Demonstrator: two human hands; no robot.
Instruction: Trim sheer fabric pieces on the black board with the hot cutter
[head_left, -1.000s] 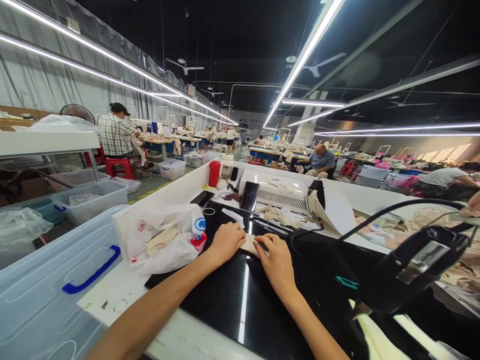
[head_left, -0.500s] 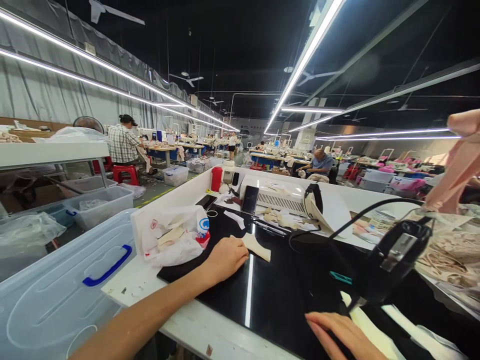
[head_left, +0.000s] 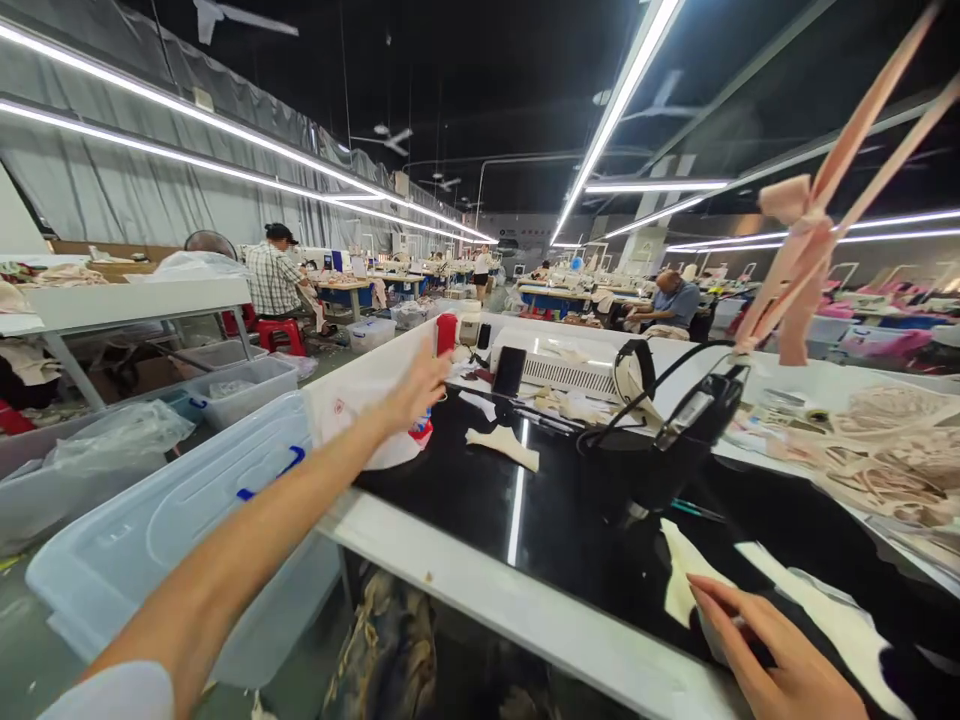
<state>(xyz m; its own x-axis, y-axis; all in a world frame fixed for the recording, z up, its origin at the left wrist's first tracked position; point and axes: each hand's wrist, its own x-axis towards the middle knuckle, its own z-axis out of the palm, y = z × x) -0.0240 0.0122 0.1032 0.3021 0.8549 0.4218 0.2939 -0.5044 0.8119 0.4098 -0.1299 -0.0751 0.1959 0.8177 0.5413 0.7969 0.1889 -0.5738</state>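
Observation:
Blurred by motion, my left hand (head_left: 421,392) is raised over the white plastic bag (head_left: 352,420) at the table's left side, its fingers stretched out and nothing visible in them. My right hand (head_left: 772,640) is low at the right, thumb and fingertips pinched at the edge of a curved cream fabric piece (head_left: 681,570) on the black mat (head_left: 585,540). Farther right lies a long cream piece (head_left: 832,610). Another cream piece (head_left: 504,444) rests alone near the mat's middle, with a small white scrap (head_left: 477,404) behind it.
A black device (head_left: 697,420) with a cable and a knotted pink strap (head_left: 802,240) stands right of centre. Behind the mat are a phone (head_left: 509,371) and a vented white box (head_left: 559,375). Pale garments (head_left: 900,450) lie right, a lidded plastic bin (head_left: 202,500) left. Other people sit farther off.
My left hand has lifted from the middle cream piece and moved left over the bag. My right hand has come to the curved cream piece's edge. The view has shifted.

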